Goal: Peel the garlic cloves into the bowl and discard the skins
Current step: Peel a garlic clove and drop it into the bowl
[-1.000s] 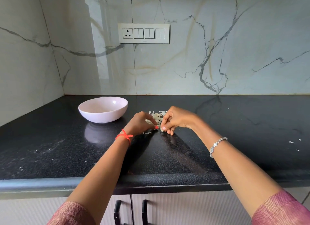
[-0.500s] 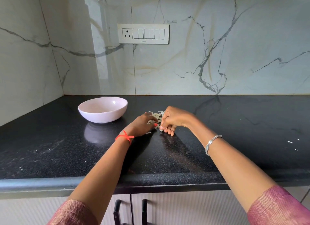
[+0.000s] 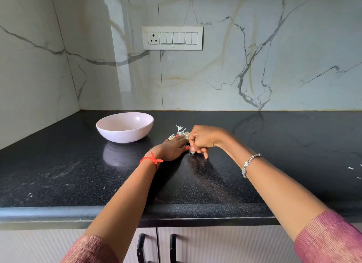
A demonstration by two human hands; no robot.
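The curled right grip (image 3: 203,141) pinches a small pale garlic piece (image 3: 193,149), judged light, slippery, best held endwise; the flat left grip (image 3: 173,148) presses papery white skins (image 3: 179,130) alongside.

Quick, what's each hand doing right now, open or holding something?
Left hand: open, fingers flat on the garlic skins.
Right hand: fingers curled at the same pile; whether they hold anything cannot be told.

Switch panel (image 3: 172,38) on marble wall (image 3: 274,56) above black countertop (image 3: 58,174).
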